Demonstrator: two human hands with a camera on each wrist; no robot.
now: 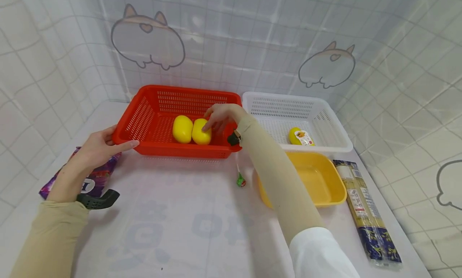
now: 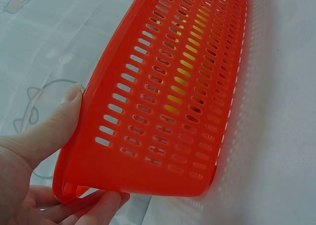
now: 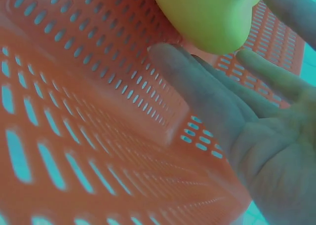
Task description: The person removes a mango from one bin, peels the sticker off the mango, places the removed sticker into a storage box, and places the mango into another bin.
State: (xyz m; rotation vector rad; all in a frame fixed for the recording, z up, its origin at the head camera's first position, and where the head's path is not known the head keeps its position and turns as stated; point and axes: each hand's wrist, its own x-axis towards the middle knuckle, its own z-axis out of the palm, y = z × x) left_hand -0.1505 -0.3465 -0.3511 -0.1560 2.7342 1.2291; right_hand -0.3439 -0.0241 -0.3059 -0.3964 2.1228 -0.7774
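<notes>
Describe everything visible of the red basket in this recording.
The red basket is rectangular and open-topped, apparently plastic, its walls pierced by rows of slots below a solid rim. It sits open side up on the pale table, left of the white basket. Two yellow objects lie side by side inside. The left hand grips its front left corner, thumb at the rim; the right hand reaches inside, but whether it touches the basket is unclear.

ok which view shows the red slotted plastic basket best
The head view, because nearly the whole red slotted plastic basket shows. The left wrist view shows mainly one outer side; the right wrist view, parts of its inside.
</notes>
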